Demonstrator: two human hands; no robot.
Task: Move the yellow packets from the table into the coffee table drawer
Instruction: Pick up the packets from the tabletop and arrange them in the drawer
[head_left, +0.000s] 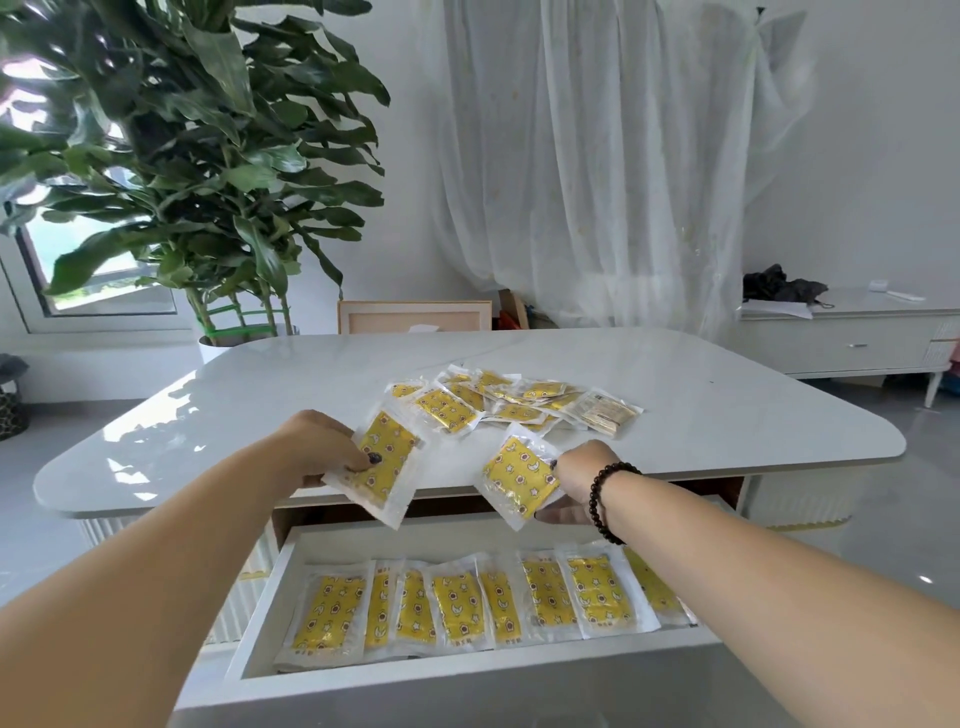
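A: State of the hands?
B: Left hand (322, 448) pinches one yellow packet (382, 462); right hand (574, 480) grips another packet (519, 475), both above the open drawer (467, 670).
A: Remaining packets?
B: A pile (511, 401) on the worktop (311, 379); a row (467, 605) lies in the drawer.

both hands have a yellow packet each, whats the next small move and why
Probably lower both hands and lay the packets in the open drawer. The left hand and right hand each hold a packet above it, a row already lies inside, and a pile waits on the table.
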